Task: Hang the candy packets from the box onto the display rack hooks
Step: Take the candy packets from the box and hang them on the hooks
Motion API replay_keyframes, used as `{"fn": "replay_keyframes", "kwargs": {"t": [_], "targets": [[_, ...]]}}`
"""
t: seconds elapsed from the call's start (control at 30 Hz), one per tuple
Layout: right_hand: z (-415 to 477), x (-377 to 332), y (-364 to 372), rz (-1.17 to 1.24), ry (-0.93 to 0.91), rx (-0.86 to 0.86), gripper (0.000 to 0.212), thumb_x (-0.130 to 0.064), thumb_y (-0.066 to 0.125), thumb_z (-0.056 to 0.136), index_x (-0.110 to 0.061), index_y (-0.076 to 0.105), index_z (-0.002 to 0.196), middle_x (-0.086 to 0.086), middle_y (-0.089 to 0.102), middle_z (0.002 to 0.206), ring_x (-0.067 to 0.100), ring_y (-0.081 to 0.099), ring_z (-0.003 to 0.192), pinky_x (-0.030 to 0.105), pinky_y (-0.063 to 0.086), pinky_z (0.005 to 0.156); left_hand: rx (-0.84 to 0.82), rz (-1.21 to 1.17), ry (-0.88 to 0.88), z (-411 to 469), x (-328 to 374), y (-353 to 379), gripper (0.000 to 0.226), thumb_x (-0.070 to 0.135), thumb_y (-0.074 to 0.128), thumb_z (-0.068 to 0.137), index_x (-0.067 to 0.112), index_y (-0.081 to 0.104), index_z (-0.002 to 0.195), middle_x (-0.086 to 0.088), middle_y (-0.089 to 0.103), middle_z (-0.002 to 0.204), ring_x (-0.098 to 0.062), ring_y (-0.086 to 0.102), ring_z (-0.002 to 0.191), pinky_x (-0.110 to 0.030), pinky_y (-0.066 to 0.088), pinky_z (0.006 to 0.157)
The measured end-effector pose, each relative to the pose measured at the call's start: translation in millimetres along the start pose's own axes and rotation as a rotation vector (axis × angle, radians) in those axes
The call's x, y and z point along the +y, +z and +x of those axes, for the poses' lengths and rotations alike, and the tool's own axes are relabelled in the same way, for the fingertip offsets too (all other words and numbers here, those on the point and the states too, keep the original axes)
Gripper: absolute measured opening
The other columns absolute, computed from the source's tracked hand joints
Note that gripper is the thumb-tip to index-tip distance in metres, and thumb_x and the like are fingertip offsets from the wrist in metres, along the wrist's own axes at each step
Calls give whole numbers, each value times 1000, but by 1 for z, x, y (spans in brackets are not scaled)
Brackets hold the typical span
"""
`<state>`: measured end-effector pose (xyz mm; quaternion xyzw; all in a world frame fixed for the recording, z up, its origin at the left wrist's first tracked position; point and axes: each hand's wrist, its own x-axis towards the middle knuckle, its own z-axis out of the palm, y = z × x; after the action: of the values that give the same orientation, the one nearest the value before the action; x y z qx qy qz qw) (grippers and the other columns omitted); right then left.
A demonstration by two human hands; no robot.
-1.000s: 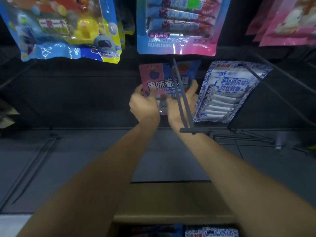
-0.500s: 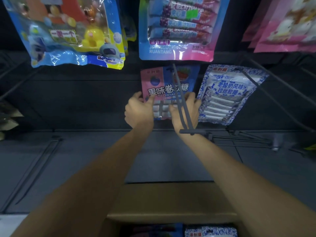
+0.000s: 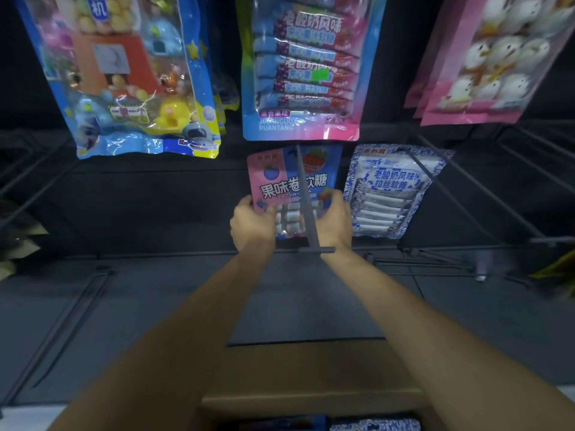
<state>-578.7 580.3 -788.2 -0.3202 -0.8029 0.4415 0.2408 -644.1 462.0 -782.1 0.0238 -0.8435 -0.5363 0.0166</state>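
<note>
A pink-and-blue candy packet hangs far back on a dark double-wire hook of the display rack. My left hand grips its lower left edge, thumb on the front. My right hand holds its lower right edge, partly behind the hook's wires. The hook's crossbar tip lies just above my right wrist. The cardboard box stands below at the bottom edge, with more packets visible inside.
A white-and-blue packet hangs on the hook to the right. Above hang a blue toy-candy bag, a blue-pink chew bag and pink bags. Bare hooks stick out at right; dark shelf wires lie at left.
The packet has slid further back along the hook and now hangs straighter. Both hands moved down to its lower edges. My view tilted upward slightly.
</note>
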Motion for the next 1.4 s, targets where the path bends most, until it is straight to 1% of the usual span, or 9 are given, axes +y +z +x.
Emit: {"fn": "replay_keyframes", "kwargs": {"t": [0.1, 0.27, 0.57, 0.73, 0.8, 0.93, 1.07, 1.13, 1.4], "targets": [[-1, 0, -4, -11, -5, -22, 56, -18, 83, 82, -26, 55, 130, -1, 53, 130, 19, 60, 103, 31, 46, 80, -15, 38, 10, -6, 1, -3, 9, 30, 65, 96, 25, 64, 103, -5, 76, 103, -31, 65, 92, -29, 39, 76], [-15, 1, -17, -62, -19, -93, 72, -23, 89, 79, -26, 53, 140, 0, 56, 136, 23, 62, 116, 34, 53, 94, -97, 207, 52, -24, -5, -21, 59, 48, 63, 97, 15, 52, 145, -11, 70, 123, -38, 65, 115, -43, 52, 90], [-101, -14, -90, -338, -146, -302, 82, -50, 79, 87, -28, 41, 156, 4, 48, 150, 26, 52, 138, 40, 46, 106, -377, 591, 245, -103, -5, -90, 60, 51, 67, 94, 25, 53, 146, -8, 53, 136, -31, 57, 128, -44, 49, 100], [-168, -21, -126, -479, -204, -407, 102, -82, 58, 79, -29, 33, 162, 4, 41, 159, 27, 42, 147, 41, 37, 119, -435, 822, 457, -165, -12, -131, 96, 83, 32, 78, 26, 47, 154, -5, 46, 154, -29, 48, 140, -50, 46, 109], [-193, -17, -137, -513, -256, -457, 112, -92, 39, 70, -30, 30, 163, 4, 35, 163, 26, 34, 153, 44, 33, 123, -489, 896, 510, -189, -15, -147, 85, 78, 41, 88, 29, 39, 158, -4, 35, 163, -27, 39, 148, -49, 41, 115], [-238, -7, -163, -534, -339, -581, 95, -78, 55, 90, -33, 20, 166, 3, 17, 173, 24, 16, 161, 45, 22, 129, -523, 927, 570, -234, -28, -183, 89, 75, 28, 80, 32, 41, 157, -7, 39, 162, -32, 46, 145, -50, 40, 115], [-271, 17, -178, -549, -413, -631, 80, -67, 55, 98, -32, 28, 164, -5, 30, 163, 17, 35, 149, 37, 38, 119, -447, 897, 689, -268, -69, -213, 64, 50, 54, 81, 25, 57, 140, -9, 65, 137, -35, 69, 115, -50, 59, 87], [-285, 32, -179, -539, -442, -657, 72, -65, 53, 99, -31, 36, 160, -10, 40, 150, 15, 46, 136, 33, 45, 109, -450, 893, 659, -281, -90, -228, 59, 45, 62, 84, 25, 55, 139, -6, 62, 138, -32, 65, 121, -49, 56, 95], [-333, 107, -134, -774, -657, -892, 58, -45, 64, 97, -18, 55, 147, 10, 52, 138, 33, 54, 126, 46, 51, 104, -558, 1013, 393, -300, -166, -254, 79, 61, 15, 93, 26, 26, 164, -11, 35, 165, -37, 38, 148, -52, 38, 118]]}}
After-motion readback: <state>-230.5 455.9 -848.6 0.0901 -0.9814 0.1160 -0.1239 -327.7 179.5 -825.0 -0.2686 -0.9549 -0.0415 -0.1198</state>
